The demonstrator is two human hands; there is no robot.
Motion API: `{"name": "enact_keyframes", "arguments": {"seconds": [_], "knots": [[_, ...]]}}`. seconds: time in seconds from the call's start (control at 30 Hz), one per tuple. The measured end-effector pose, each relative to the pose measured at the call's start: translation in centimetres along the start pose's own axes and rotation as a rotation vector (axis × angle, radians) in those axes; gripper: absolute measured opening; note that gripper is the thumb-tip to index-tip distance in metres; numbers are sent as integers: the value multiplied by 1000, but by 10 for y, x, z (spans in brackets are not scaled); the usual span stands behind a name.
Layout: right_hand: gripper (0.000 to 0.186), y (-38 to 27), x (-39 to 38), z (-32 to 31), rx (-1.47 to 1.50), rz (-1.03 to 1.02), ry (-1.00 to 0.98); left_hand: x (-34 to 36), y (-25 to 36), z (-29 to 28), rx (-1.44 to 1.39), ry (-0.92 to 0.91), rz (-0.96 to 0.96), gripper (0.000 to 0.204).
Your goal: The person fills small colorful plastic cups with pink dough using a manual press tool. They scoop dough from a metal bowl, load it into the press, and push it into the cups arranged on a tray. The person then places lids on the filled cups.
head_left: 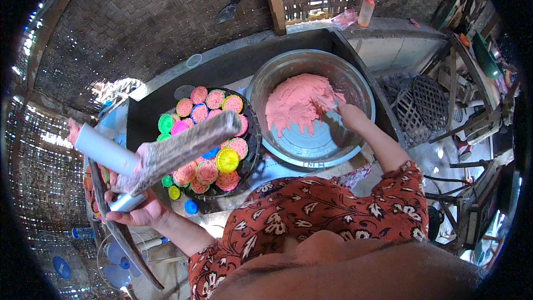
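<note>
My left hand (139, 211) is closed around the lower part of a white plastic tube (108, 150) with wooden bars across it. One blurred wooden bar (194, 144) points up to the right, over the cups; a curved wooden bar (130, 244) hangs down past my wrist. Pink dough sticks out of the tube's upper end. Inside a big grey basin (261, 139), my right hand (352, 116) is closed at the right edge of a mound of pink dough (300, 103). Something pale shows at its fingertips, partly in the dough; its kind is unclear.
Left of the basin, a dark round tray (252, 155) bears several colourful cups with pink stringy dough. A blue cup (191, 206) lies near the tray's front edge. A squeeze bottle (366, 11) stands on the back ledge. A fan (119, 264) is at lower left.
</note>
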State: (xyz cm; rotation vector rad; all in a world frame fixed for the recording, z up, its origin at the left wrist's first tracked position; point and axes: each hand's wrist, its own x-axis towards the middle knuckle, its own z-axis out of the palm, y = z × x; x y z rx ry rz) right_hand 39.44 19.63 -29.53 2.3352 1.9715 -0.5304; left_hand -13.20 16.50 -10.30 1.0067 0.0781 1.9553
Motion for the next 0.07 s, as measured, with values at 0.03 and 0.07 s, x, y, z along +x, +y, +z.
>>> {"name": "enact_keyframes", "arguments": {"seconds": [0.03,0.07], "knots": [[46,-3,-6,-12,4,-60,-20,-2,3,-1,-4,-26,42,39],[46,-7,-16,-28,0,-121,-48,-3,3,14,-8,-119,10,42]]}}
